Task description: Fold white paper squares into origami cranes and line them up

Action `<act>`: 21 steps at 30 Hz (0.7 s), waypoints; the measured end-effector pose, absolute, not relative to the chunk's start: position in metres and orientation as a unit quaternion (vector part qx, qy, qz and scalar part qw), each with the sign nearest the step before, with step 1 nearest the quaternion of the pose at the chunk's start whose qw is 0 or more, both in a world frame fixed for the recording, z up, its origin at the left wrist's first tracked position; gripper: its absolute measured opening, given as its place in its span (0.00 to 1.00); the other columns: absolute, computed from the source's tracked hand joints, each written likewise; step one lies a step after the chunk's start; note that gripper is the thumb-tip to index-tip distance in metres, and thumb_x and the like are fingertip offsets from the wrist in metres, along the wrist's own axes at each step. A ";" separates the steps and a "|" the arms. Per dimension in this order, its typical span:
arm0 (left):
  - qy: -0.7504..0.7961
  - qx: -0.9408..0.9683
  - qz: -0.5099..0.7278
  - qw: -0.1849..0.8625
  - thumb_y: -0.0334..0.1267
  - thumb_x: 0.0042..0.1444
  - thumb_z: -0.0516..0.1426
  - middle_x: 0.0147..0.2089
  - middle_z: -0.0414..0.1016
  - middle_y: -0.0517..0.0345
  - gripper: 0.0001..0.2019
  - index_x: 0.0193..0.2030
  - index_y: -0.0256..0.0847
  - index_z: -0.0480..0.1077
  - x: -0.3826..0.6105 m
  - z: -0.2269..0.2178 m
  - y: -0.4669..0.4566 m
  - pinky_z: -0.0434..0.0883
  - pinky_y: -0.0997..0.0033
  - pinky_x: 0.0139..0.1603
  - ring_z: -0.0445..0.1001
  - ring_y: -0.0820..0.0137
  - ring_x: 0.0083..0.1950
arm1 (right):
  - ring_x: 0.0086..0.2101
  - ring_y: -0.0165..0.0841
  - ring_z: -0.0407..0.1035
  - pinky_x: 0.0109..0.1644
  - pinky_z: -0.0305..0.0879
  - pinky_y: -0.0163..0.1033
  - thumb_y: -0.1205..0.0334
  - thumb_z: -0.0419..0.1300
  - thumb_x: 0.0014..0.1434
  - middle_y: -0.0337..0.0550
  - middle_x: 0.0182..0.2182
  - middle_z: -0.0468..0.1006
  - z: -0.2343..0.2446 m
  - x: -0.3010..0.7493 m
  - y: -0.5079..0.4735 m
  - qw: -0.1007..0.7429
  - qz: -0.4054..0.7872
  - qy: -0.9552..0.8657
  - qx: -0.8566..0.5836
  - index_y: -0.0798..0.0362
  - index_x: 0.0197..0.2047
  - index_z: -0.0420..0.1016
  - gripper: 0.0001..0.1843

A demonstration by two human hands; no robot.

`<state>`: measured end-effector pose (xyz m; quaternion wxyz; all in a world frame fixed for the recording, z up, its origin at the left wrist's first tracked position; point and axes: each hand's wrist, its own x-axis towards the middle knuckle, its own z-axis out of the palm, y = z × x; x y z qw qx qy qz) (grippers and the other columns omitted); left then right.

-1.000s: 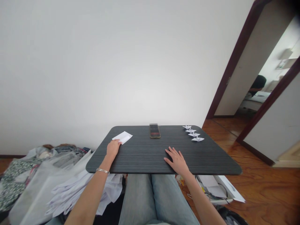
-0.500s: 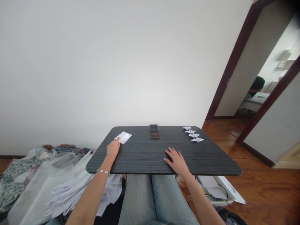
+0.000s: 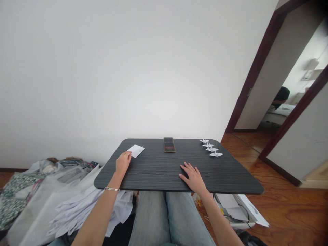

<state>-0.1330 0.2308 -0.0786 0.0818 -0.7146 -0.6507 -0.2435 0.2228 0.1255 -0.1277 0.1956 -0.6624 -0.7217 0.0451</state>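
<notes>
At the left of the dark tabletop (image 3: 153, 174), my left hand (image 3: 123, 162) pinches the near-left corner of a small white sheet of paper (image 3: 136, 150). The rest of the sheet lies on the table, and I cannot tell whether it is one layer or a stack. My right hand (image 3: 194, 178) rests flat near the front edge, fingers spread, holding nothing. Several folded white paper cranes (image 3: 215, 154) stand in a slanting row at the back right.
A phone (image 3: 169, 145) is at the table's back edge, against the white wall (image 3: 159, 68). Heaped clothes and bags (image 3: 58, 191) lie at the left. Below the right side is a white tray (image 3: 238, 210) with papers and cables. A doorway (image 3: 256, 75) shows a person beyond.
My left fingers have closed at the paper's corner and drawn back slightly. My right hand stays in place, and the cranes and phone look unmoved.
</notes>
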 end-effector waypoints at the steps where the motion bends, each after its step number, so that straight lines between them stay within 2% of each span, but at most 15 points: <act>1: -0.641 -0.721 -0.255 0.075 0.36 0.60 0.44 0.49 0.73 0.48 0.14 0.47 0.39 0.68 -0.130 -0.078 0.227 0.67 0.64 0.48 0.71 0.61 0.50 | 0.62 0.41 0.48 0.62 0.43 0.54 0.49 0.49 0.60 0.45 0.62 0.58 -0.128 0.223 0.126 0.196 0.046 -0.722 -0.662 0.48 0.60 0.61 0.26; 4: -0.598 -0.750 -0.278 0.040 0.33 0.58 0.46 0.50 0.74 0.52 0.12 0.45 0.40 0.66 -0.114 -0.078 0.213 0.65 0.69 0.52 0.72 0.66 0.50 | 0.62 0.42 0.48 0.62 0.43 0.54 0.49 0.50 0.60 0.46 0.62 0.58 -0.129 0.223 0.127 0.194 0.048 -0.722 -0.663 0.48 0.60 0.61 0.26; 7: -0.558 -0.779 -0.286 -0.005 0.36 0.59 0.45 0.45 0.76 0.54 0.09 0.42 0.42 0.64 -0.088 -0.083 0.191 0.68 0.69 0.47 0.74 0.67 0.45 | 0.62 0.41 0.48 0.62 0.42 0.54 0.50 0.50 0.60 0.46 0.62 0.58 -0.128 0.223 0.127 0.196 0.044 -0.720 -0.664 0.49 0.60 0.61 0.26; 9: -0.526 -0.801 -0.283 -0.039 0.36 0.59 0.46 0.45 0.76 0.56 0.06 0.40 0.44 0.62 -0.069 -0.087 0.174 0.69 0.69 0.46 0.75 0.68 0.45 | 0.62 0.41 0.48 0.62 0.42 0.53 0.50 0.50 0.60 0.46 0.62 0.58 -0.127 0.223 0.126 0.198 0.044 -0.720 -0.664 0.49 0.60 0.61 0.26; 11: -0.496 -0.820 -0.279 -0.067 0.34 0.57 0.47 0.48 0.75 0.57 0.04 0.39 0.45 0.61 -0.051 -0.091 0.159 0.68 0.68 0.50 0.73 0.69 0.49 | 0.61 0.41 0.48 0.62 0.42 0.53 0.50 0.50 0.60 0.46 0.62 0.58 -0.125 0.223 0.124 0.199 0.046 -0.720 -0.663 0.49 0.59 0.62 0.26; 12: -0.476 -0.832 -0.273 -0.083 0.33 0.57 0.47 0.49 0.75 0.58 0.04 0.38 0.45 0.60 -0.044 -0.093 0.152 0.65 0.65 0.55 0.73 0.69 0.50 | 0.61 0.41 0.49 0.62 0.42 0.53 0.50 0.50 0.60 0.46 0.62 0.58 -0.124 0.223 0.124 0.199 0.047 -0.720 -0.663 0.49 0.59 0.62 0.26; 13: -0.446 -0.848 -0.266 -0.105 0.32 0.57 0.47 0.50 0.75 0.58 0.05 0.38 0.45 0.60 -0.037 -0.095 0.147 0.57 0.58 0.61 0.71 0.69 0.53 | 0.61 0.41 0.49 0.62 0.42 0.53 0.50 0.50 0.60 0.46 0.62 0.58 -0.124 0.223 0.123 0.199 0.048 -0.721 -0.663 0.48 0.59 0.62 0.26; 15: -0.411 -0.869 -0.249 -0.121 0.32 0.57 0.47 0.53 0.73 0.57 0.07 0.42 0.44 0.60 -0.027 -0.098 0.139 0.42 0.49 0.66 0.67 0.68 0.57 | 0.61 0.41 0.49 0.62 0.43 0.53 0.50 0.50 0.60 0.46 0.61 0.59 -0.123 0.224 0.123 0.199 0.048 -0.722 -0.662 0.48 0.59 0.62 0.26; 17: -0.397 -0.882 -0.226 -0.113 0.39 0.57 0.51 0.56 0.69 0.53 0.13 0.49 0.44 0.60 -0.021 -0.100 0.135 0.33 0.46 0.66 0.63 0.65 0.60 | 0.61 0.41 0.49 0.62 0.43 0.53 0.50 0.50 0.60 0.46 0.61 0.59 -0.124 0.224 0.123 0.199 0.045 -0.723 -0.660 0.49 0.59 0.62 0.26; 19: -0.378 -0.899 -0.183 -0.126 0.48 0.52 0.56 0.61 0.63 0.49 0.28 0.57 0.44 0.55 -0.019 -0.099 0.134 0.35 0.48 0.66 0.57 0.61 0.64 | 0.61 0.41 0.49 0.62 0.43 0.53 0.52 0.49 0.60 0.46 0.61 0.59 -0.126 0.224 0.124 0.198 0.041 -0.723 -0.660 0.49 0.59 0.62 0.25; 21: -0.367 -0.907 -0.151 -0.140 0.54 0.49 0.56 0.64 0.59 0.49 0.34 0.61 0.46 0.52 -0.019 -0.097 0.135 0.37 0.49 0.66 0.52 0.60 0.66 | 0.61 0.40 0.49 0.62 0.44 0.53 0.55 0.48 0.61 0.45 0.61 0.59 -0.128 0.225 0.125 0.196 0.039 -0.723 -0.661 0.48 0.59 0.62 0.23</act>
